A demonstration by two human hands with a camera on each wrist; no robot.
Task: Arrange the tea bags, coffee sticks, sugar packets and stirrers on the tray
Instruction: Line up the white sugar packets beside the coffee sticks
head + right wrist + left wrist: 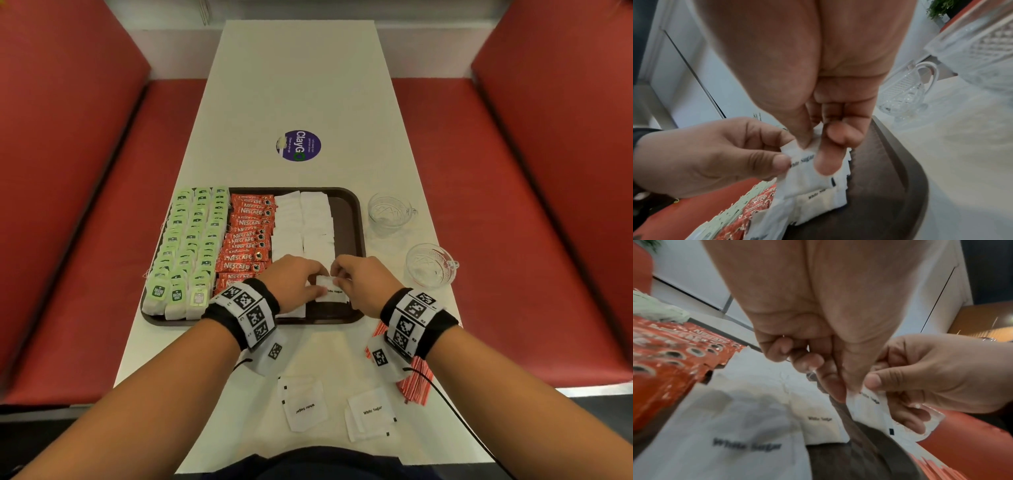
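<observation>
A dark brown tray [350,219] holds rows of green tea bags [186,246] at left, red coffee sticks [246,240] in the middle and two columns of white sugar packets [303,222] at right. Over the tray's near right part, my left hand [314,281] and right hand [337,278] both pinch one white sugar packet [331,294] by its upper edge. The left wrist view shows that packet [869,408] between my left thumb and fingers [835,391]. In the right wrist view my right fingertips [824,162] pinch the same packet [807,177]. Red-and-white stirrers [416,385] lie on the table under my right wrist.
Two loose sugar packets [304,406] [372,413] lie on the white table [294,85] near its front edge. Two clear glass cups [390,212] [431,265] stand right of the tray. Red bench seats [513,205] flank the table. A purple round sticker [298,145] is beyond the tray.
</observation>
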